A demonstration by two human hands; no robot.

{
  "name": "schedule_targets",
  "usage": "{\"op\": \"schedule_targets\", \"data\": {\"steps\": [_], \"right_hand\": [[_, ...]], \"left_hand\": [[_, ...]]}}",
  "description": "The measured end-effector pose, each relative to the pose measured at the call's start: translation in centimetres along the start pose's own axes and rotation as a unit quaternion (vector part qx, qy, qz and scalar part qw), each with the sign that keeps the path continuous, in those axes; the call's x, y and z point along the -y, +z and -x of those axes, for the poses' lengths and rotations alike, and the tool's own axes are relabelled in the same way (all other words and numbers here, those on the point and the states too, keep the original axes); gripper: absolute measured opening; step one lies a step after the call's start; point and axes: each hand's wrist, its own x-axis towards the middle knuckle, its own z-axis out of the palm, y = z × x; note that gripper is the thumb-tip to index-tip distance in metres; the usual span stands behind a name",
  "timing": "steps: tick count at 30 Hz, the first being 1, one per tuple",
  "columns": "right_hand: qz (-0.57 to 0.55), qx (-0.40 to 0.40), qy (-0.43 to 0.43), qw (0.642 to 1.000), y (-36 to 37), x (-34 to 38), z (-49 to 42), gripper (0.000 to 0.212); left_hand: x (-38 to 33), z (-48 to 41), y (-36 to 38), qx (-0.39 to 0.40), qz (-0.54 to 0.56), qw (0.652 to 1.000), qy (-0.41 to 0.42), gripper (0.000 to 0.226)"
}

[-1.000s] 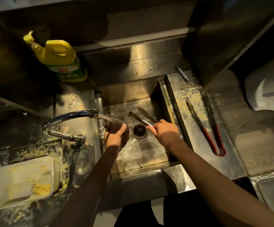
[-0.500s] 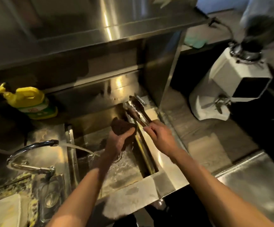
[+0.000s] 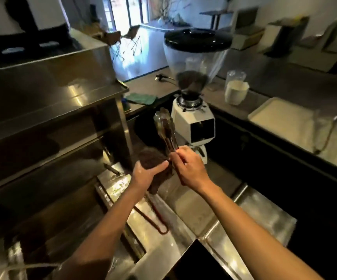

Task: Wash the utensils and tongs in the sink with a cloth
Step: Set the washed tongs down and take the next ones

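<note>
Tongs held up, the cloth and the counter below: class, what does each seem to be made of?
The tongs look like bare metal, probably steel: grey, glossy, glinting. The cloth seems a coarse dark fabric, its surface fuzzy and matte. The counter looks like stainless steel, with bright smeared reflections.

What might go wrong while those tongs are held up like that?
The right hand pinches the silver metal tongs only near the handle end, so rubbing with the dark cloth in the left hand may twist them loose. Their tips point at the white coffee grinder; drips could land on it.
</note>
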Motion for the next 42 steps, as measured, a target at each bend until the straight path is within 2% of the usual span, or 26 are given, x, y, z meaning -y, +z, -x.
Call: {"op": "schedule_targets", "data": {"steps": [3, 8, 15, 18, 23, 25, 29, 36, 42], "right_hand": [[0.006, -0.051, 0.017, 0.999, -4.7, -1.1, 0.0, 0.033], [0.028, -0.100, 0.072, 0.992, -11.8, -3.5, 0.1, 0.022], [0.066, -0.159, 0.114, 0.978, -18.3, -7.7, 1.4, 0.031], [0.081, -0.176, 0.143, 0.971, -20.9, -9.2, 1.8, 0.028], [0.135, -0.215, 0.207, 0.945, -26.2, -11.3, 1.3, 0.040], [0.184, -0.207, 0.239, 0.931, -28.4, -11.9, 0.5, 0.042], [0.287, -0.163, 0.322, 0.887, -32.6, -14.3, -2.4, 0.045], [0.318, -0.115, 0.394, 0.855, -34.3, -20.2, -7.8, 0.052], [0.359, -0.104, 0.416, 0.829, -33.7, -23.1, -9.6, 0.046]], "left_hand": [[-1.2, -0.8, 5.1, 0.044, 0.001, 0.999, 0.009, 0.010], [-2.0, -2.0, 12.6, 0.107, -0.008, 0.994, 0.005, 0.008], [-1.5, -2.7, 20.5, 0.143, -0.007, 0.989, -0.021, 0.012], [-1.1, -3.1, 23.5, 0.167, -0.027, 0.985, -0.030, 0.019], [-0.7, -3.7, 27.9, 0.179, -0.016, 0.981, -0.072, 0.040], [-0.6, -3.8, 29.3, 0.167, -0.017, 0.982, -0.089, 0.047], [-0.9, -4.0, 31.9, 0.184, -0.014, 0.979, -0.091, 0.030], [-0.2, -5.1, 34.3, 0.186, 0.004, 0.978, -0.097, 0.023], [0.3, -5.8, 34.5, 0.173, 0.013, 0.981, -0.081, 0.019]]}}
